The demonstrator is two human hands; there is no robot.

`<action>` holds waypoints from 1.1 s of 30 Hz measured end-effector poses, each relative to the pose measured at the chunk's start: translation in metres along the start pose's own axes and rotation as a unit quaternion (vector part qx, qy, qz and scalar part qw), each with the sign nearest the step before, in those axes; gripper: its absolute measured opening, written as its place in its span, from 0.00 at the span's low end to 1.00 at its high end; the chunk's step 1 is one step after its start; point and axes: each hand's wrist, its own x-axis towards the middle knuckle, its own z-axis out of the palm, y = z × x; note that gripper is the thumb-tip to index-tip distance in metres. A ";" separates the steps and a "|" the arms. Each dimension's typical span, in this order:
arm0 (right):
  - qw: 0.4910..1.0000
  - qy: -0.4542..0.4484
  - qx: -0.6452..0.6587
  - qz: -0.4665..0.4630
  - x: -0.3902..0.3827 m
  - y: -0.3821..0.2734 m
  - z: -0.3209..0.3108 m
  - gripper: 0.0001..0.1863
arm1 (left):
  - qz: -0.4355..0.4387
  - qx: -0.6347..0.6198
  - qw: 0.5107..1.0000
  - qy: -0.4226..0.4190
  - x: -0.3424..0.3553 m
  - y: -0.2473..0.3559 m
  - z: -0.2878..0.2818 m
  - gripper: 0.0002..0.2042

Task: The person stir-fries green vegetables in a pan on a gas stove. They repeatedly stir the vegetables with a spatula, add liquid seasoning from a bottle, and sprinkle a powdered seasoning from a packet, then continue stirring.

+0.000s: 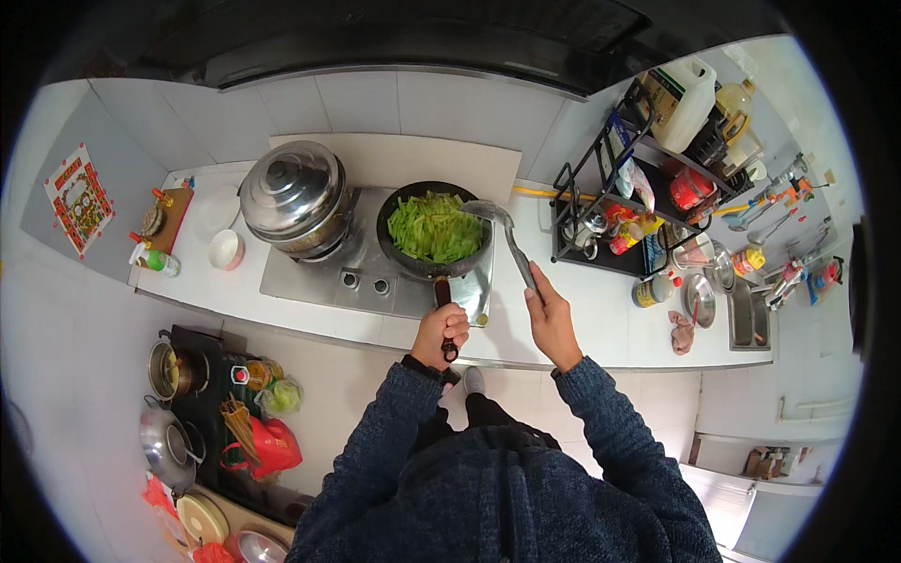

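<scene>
My left hand [441, 333] grips the dark handle of a wok [387, 241] on the right burner of the steel gas stove [313, 289]. Chopped green vegetables [430, 227] fill much of the wok. My right hand [552, 324] holds the long handle of a metal spatula [515, 246], whose head rests at the wok's upper right rim, against the greens. A large lidded steel steamer pot [292, 190] sits on the left burner, beside the wok.
A white bowl [226, 250] and wooden board [177, 218] lie left on the counter [544, 334]. Right are a black rack [572, 253] of bottles and packets, steel dishes [700, 302] and a sink [748, 317]. Pots [167, 435] and a red bag [277, 447] stand lower left.
</scene>
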 end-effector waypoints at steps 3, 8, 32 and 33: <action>1.000 -0.008 0.000 -0.021 0.018 0.010 0.021 0.26 | -0.021 0.012 1.000 0.015 0.003 0.005 -0.020 0.06; 0.990 0.019 -0.045 -0.131 0.071 0.031 0.075 0.27 | -0.026 0.058 0.997 0.034 -0.007 -0.003 -0.051 0.05; 0.994 -0.057 -0.092 -0.009 0.015 0.057 0.091 0.35 | -0.028 0.121 0.992 0.033 -0.028 0.014 -0.089 0.22; 0.996 -0.048 -0.071 -0.005 0.010 0.065 0.075 0.35 | 0.004 0.185 0.978 0.096 -0.035 0.014 -0.105 0.23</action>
